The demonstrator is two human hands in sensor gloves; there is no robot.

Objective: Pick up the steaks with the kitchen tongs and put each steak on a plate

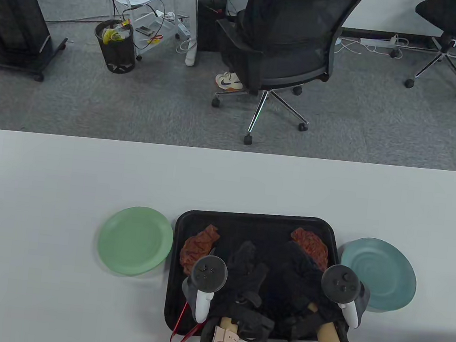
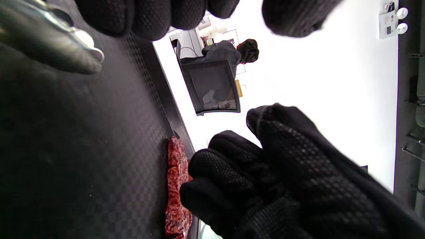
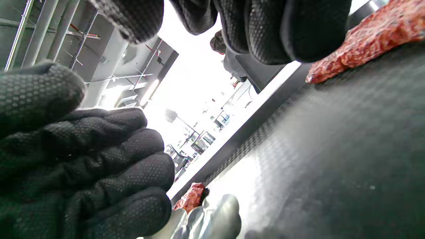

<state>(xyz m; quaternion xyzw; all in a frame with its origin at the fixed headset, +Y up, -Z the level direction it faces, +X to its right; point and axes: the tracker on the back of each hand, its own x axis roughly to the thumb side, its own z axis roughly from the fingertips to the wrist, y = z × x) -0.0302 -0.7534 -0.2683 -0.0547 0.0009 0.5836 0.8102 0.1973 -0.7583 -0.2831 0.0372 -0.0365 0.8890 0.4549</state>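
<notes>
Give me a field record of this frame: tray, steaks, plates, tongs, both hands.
tray: black tray on the white table, between the two plates
steaks: left steak and right steak, both on the tray
plates: green plate left of the tray, blue plate right of it, nothing on either
tongs: red-handled tongs at the tray's near left corner, metal tips by the left steak
left hand: over the tray, grip unclear
right hand: over the tray, grip unclear
</notes>
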